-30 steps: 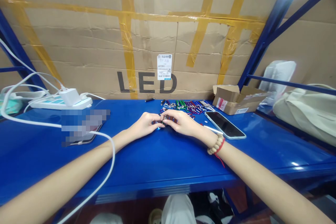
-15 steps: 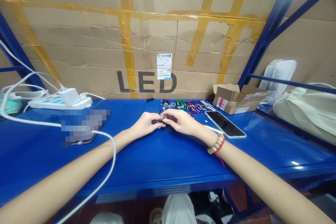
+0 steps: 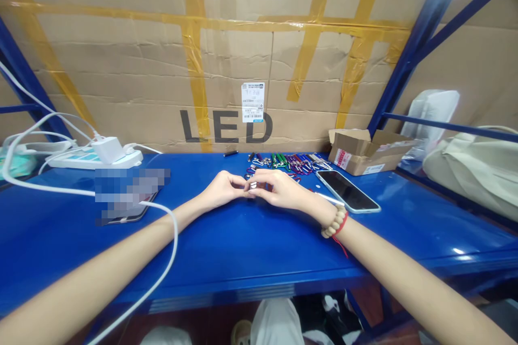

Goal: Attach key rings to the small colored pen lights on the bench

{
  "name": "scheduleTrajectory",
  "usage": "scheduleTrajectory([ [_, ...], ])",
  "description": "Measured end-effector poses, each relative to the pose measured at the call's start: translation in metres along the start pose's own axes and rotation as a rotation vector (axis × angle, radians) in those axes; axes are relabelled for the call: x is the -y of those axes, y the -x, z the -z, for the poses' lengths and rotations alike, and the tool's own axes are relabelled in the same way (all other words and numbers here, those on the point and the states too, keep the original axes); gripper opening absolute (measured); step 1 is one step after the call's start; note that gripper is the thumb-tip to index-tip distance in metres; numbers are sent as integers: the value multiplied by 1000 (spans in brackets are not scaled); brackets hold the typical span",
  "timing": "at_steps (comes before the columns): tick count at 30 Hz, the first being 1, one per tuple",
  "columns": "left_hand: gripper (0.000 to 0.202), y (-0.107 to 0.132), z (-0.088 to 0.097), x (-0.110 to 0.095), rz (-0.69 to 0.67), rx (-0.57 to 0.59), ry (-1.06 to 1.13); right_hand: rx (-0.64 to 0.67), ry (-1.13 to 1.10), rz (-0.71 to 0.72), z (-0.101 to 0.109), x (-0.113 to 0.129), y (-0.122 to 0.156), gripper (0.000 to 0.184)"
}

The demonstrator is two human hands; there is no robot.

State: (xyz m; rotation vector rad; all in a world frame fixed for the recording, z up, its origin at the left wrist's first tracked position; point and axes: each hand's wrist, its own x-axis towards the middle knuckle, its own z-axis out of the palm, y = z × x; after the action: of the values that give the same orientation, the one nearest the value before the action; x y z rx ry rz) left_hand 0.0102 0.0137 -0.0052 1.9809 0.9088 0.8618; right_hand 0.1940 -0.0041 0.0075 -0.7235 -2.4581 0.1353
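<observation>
My left hand (image 3: pixel 222 188) and my right hand (image 3: pixel 279 188) meet at the middle of the blue shelf (image 3: pixel 251 237), fingers pinched together on a small metallic keychain piece (image 3: pixel 251 185) held between them. Just behind my hands lies a row of small coloured keychain items (image 3: pixel 285 162) in green, red and blue, with metal clips. A bead bracelet with a red cord (image 3: pixel 334 222) sits on my right wrist.
A dark phone (image 3: pixel 347 191) lies right of my hands, an open cardboard box (image 3: pixel 366 152) behind it. A white power strip with charger (image 3: pixel 95 154) and white cable (image 3: pixel 165 248) are at left beside a blurred phone (image 3: pixel 127 194). A taped cardboard wall (image 3: pixel 226 64) backs the shelf; a beige bag (image 3: pixel 473 172) rests at right.
Both hands have lifted slightly off the shelf and closed tighter on the small piece; the metallic part now shows between the fingertips. Nothing else has moved.
</observation>
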Motion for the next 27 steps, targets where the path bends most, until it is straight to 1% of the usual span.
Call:
scheduleTrajectory([
  [5,29,1,-3,-2,28,-6,19,-36,-40,-30,-1,-5,0,15],
  [7,32,1,-4,-1,17,-14,-1,-43,-78,-62,-2,-6,0,17],
  [10,31,0,-5,1,1,-50,-8,-68,-162,-118,0,-8,-2,23],
  [13,30,0,-5,2,1,-98,22,-175,-157,-200,8,-13,-3,27],
  [15,30,0,-5,1,4,-110,32,-263,-90,-241,14,-18,-1,28],
  [17,28,1,-5,-1,17,-116,24,-308,-25,-261,17,-22,0,28],
  [20,27,2,-7,-3,43,-140,-3,-280,10,-269,14,-22,1,27],
  [23,27,1,-8,-3,47,-169,-33,-222,1,-227,7,-16,-1,27],
  [27,28,0,-9,-1,23,-159,-62,-140,-107,-164,1,-6,-3,31],
])
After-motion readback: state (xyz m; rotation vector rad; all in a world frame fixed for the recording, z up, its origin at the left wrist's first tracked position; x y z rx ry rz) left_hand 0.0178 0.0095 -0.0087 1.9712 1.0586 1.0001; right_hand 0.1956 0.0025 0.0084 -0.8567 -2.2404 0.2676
